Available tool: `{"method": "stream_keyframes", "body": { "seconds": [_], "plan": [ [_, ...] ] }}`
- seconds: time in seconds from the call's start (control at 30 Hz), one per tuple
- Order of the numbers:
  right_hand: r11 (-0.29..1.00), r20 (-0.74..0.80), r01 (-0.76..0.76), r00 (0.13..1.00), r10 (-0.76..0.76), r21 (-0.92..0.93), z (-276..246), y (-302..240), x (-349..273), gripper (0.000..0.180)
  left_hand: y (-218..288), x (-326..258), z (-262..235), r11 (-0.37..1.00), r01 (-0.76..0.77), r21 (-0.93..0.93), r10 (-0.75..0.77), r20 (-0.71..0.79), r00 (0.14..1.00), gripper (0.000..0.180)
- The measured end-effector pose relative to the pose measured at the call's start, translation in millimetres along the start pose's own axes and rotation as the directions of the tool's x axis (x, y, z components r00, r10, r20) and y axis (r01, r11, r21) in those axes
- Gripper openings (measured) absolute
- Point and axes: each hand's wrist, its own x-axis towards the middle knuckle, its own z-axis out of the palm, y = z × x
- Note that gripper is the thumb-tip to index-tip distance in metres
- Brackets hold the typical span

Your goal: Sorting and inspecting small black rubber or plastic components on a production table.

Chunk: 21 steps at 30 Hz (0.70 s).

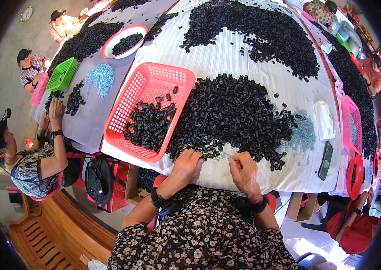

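Note:
A large heap of small black tubular plastic pieces (pixel 240 112) lies on the white-covered table in front of me. At the heap's near edge, my left hand (pixel 185 166) is closed, its fingertips against a small black plastic piece (pixel 209 156). My right hand (pixel 245 172) is closed in a pinch just to the right; what sits between its fingertips is too small to make out. A few thin clear bits (pixel 225 155) lie between the hands. Left of the heap, a red plastic basket (pixel 149 68) stands tilted, partly filled with more black pieces.
Small clear-blue pieces (pixel 303 135) are spread right of the heap. Beyond them lie a white tissue pack (pixel 324 120) and a dark phone (pixel 325 160). Other people sit around the tables, including a person (pixel 33 157) at left. A green basket (pixel 62 74) and white basin (pixel 124 41) stand far left.

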Motion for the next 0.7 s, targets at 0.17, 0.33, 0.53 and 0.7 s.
{"method": "stream_keyframes", "body": {
  "seconds": [0.17, 0.33, 0.53, 0.7],
  "plan": [
    [0.915, 0.054, -0.229, 0.973, 0.224, 0.331, 1, 1, -3, 0.011, -2, 2, -15, 0.546, 0.427, -0.721, -0.356, 0.262, 0.897, 0.017],
    [0.593, 0.302, -0.483, 0.873, 0.383, 0.644, -10, -29, 11, 0.009, 14, 9, -35, 0.008, 0.485, -0.875, -0.258, 0.466, 0.846, 0.018],
    [0.569, 0.323, -0.392, 0.920, 0.223, 0.723, -9, -55, 18, 0.010, 26, 12, -37, -0.075, 0.480, -0.874, -0.219, 0.484, 0.847, 0.019],
    [0.657, 0.362, -0.391, 0.913, 0.189, 0.644, -2, -58, 16, 0.009, 27, 10, -35, -0.047, 0.461, -0.886, -0.228, 0.459, 0.859, 0.017]
  ]
}}
